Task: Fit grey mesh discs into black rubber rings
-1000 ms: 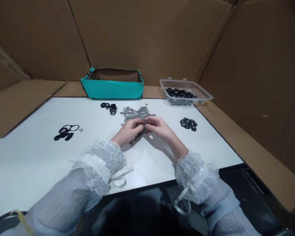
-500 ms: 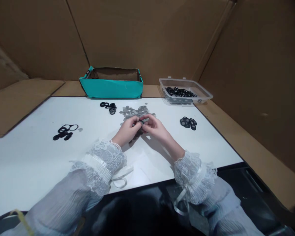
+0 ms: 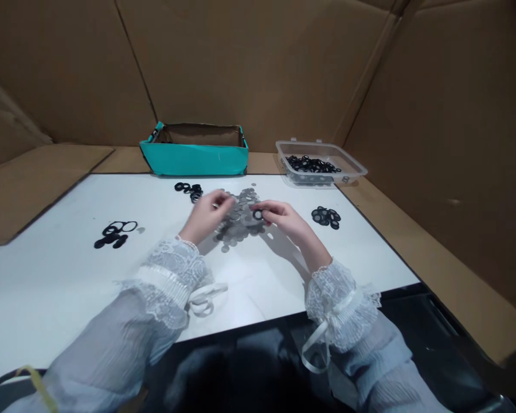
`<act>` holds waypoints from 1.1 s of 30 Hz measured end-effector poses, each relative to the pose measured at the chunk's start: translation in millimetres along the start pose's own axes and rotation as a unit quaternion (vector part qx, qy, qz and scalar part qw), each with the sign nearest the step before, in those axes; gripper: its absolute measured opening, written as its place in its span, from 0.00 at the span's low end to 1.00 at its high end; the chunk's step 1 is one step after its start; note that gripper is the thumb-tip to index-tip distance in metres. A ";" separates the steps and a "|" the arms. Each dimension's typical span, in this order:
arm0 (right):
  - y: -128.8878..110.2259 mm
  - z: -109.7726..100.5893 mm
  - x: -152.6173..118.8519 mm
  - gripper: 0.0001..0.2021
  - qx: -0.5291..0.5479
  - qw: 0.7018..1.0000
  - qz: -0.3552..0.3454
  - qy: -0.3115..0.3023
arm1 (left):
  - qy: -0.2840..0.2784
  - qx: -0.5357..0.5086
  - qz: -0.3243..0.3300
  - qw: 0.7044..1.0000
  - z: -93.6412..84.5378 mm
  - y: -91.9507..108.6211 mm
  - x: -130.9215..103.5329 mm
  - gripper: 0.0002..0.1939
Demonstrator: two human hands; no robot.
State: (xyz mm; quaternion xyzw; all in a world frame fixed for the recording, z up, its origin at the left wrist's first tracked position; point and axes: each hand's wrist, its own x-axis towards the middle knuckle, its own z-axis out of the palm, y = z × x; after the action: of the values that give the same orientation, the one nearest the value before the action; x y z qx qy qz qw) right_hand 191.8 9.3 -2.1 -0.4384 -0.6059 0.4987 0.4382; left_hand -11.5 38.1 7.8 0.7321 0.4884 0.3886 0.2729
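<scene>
My right hand (image 3: 284, 218) pinches a small black ring (image 3: 257, 215) between thumb and fingers. The ring's middle looks pale; whether a disc sits inside it I cannot tell. To its left, my left hand (image 3: 210, 213) hovers apart from it, fingers bent and smeared by motion. Beneath and between both hands lies a loose pile of grey discs (image 3: 236, 234) on the white board. Just behind my left hand is a cluster of black rings (image 3: 195, 197), partly covered by it.
More black rings and dark round pieces (image 3: 110, 240) lie at the left. A heap of black rings with pale centres (image 3: 325, 216) sits at the right. At the back stand a turquoise box (image 3: 193, 160) and a clear plastic tub (image 3: 352, 166) holding black rings. Cardboard walls (image 3: 258, 69) surround the board.
My hands were together over the grey discs, fingertips meeting at a small dark piece. Now my left hand has moved away leftward, and the black ring shows in my right fingers.
</scene>
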 end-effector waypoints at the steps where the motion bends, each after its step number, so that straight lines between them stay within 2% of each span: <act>1: 1.9 -5.4 -0.3 0.13 -0.013 0.999 -0.008 0.030 | 0.083 0.053 -0.019 0.995 -4.0 -8.6 4.8 0.10; 2: 4.2 -12.3 -1.0 0.12 -0.029 0.997 -0.013 0.066 | 0.151 0.112 -0.044 0.981 -7.8 -17.8 9.0 0.09; 3: 6.9 -20.7 -2.5 0.10 -0.050 0.993 -0.016 0.108 | 0.183 0.167 -0.069 0.966 -11.0 -27.0 12.4 0.10; 5: 14.1 -40.6 -8.5 0.05 -0.104 0.973 -0.023 0.203 | 0.212 0.252 -0.105 0.938 -15.0 -43.3 16.6 0.13; 8: 28.8 -72.2 -24.6 0.04 -0.200 0.932 -0.036 0.301 | 0.177 0.319 -0.147 0.919 -15.6 -56.9 18.7 0.20; 11: 45.0 -94.7 -41.6 0.06 -0.301 0.895 -0.028 0.328 | 0.137 0.356 -0.150 0.912 -14.7 -59.6 20.2 0.20; 15: 55.9 -102.5 -50.7 0.08 -0.344 0.875 -0.038 0.338 | 0.118 0.360 -0.140 0.915 -15.8 -60.5 21.2 0.16; 18: 50.0 -96.3 -48.8 0.07 -0.354 0.867 -0.057 0.345 | 0.124 0.336 -0.135 0.924 -17.4 -61.1 20.4 0.13; 20: 40.7 -87.3 -45.0 0.05 -0.355 0.866 -0.078 0.343 | 0.148 0.295 -0.130 0.935 -17.8 -58.6 20.4 0.11; 23: 24.5 -63.9 -32.4 0.03 -0.325 0.884 -0.126 0.312 | 0.176 0.160 -0.122 0.964 -14.5 -46.8 21.4 0.06; 25: 15.9 -41.8 -17.8 0.03 -0.258 0.917 -0.148 0.267 | 0.144 0.041 -0.101 0.984 -8.2 -33.6 20.4 0.07; 28: 9.0 -7.0 8.1 0.10 -0.109 0.980 -0.078 0.144 | 0.049 -0.080 -0.031 0.995 5.7 -11.7 13.5 0.11; 30: 7.9 10.6 21.6 0.11 -0.032 0.997 -0.021 0.070 | -0.001 -0.095 0.000 0.995 13.5 -0.8 7.4 0.12; 33: 10.4 22.7 28.7 0.10 -0.001 0.999 -0.018 0.038 | -0.046 -0.106 0.010 0.993 16.5 3.4 2.6 0.12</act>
State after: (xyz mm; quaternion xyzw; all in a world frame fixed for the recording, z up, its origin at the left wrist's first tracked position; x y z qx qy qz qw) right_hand 164.1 33.3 -12.4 -0.4469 -0.5971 0.4728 0.4692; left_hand 4.6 38.9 2.2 0.7212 0.4240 0.4064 0.3673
